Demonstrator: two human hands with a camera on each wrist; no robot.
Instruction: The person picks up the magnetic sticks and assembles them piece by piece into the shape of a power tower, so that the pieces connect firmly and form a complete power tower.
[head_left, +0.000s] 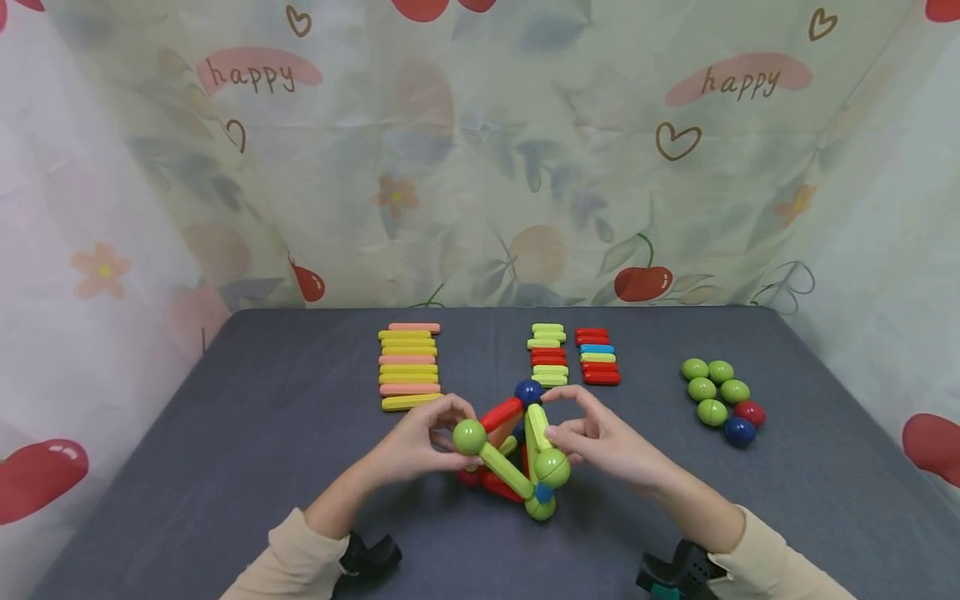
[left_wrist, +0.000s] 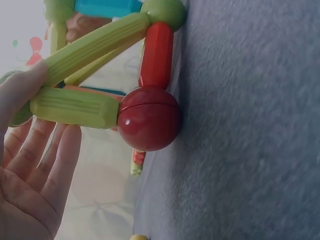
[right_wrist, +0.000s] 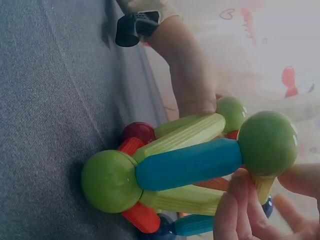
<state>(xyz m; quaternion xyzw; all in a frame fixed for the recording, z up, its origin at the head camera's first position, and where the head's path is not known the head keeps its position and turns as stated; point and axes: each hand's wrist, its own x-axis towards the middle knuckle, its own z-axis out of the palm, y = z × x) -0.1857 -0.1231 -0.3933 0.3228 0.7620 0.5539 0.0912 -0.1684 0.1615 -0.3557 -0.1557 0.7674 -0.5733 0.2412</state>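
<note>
A frame of coloured magnetic rods and balls (head_left: 504,473) stands on the dark table between both hands. My left hand (head_left: 420,442) holds its left corner, thumb and fingers about a green ball (head_left: 469,437) and the rod ends there. In the left wrist view, a red ball (left_wrist: 150,119) sits low on the frame. My right hand (head_left: 607,433) pinches a yellow-green rod (head_left: 537,429) between a dark blue ball (head_left: 529,392) and a nearer green ball (head_left: 552,468). A blue rod (right_wrist: 190,165) joins that green ball to a lower one. The hands partly hide the frame's far side.
Yellow and pink rods (head_left: 407,369) lie in a column behind my left hand. Two columns of shorter rods (head_left: 549,356) (head_left: 597,367) lie behind the frame. At right sit several green balls (head_left: 701,389), a red ball (head_left: 750,413) and a dark blue ball (head_left: 739,432).
</note>
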